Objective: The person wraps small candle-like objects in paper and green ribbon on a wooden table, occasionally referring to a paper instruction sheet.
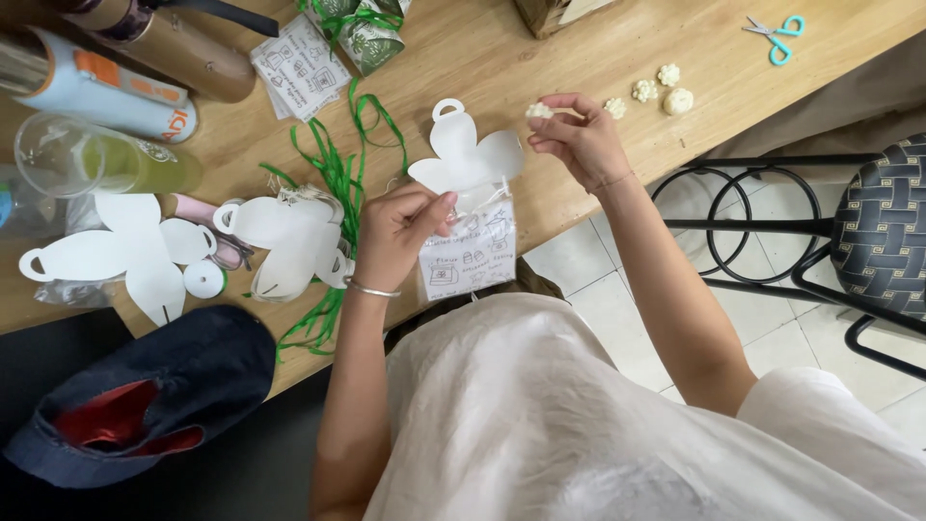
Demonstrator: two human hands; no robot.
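My left hand [400,232] pinches the lower edge of a white flower-shaped paper cutout [466,154] together with a small clear packet holding a printed card [470,253], just over the wooden table's front edge. My right hand [579,135] is raised above the table [540,58] and holds a small cream-white foam flower [538,111] between its fingertips. Three more small cream flowers [666,92] lie on the wood to the right of that hand.
A stack of white cutouts [289,232] and loose green ribbon [338,178] lie left of my left hand, another large cutout [125,251] farther left. Teal scissors [776,34] lie far right. A dark cap [145,396], tubes, a plastic cup and a woven stool [883,232] surround.
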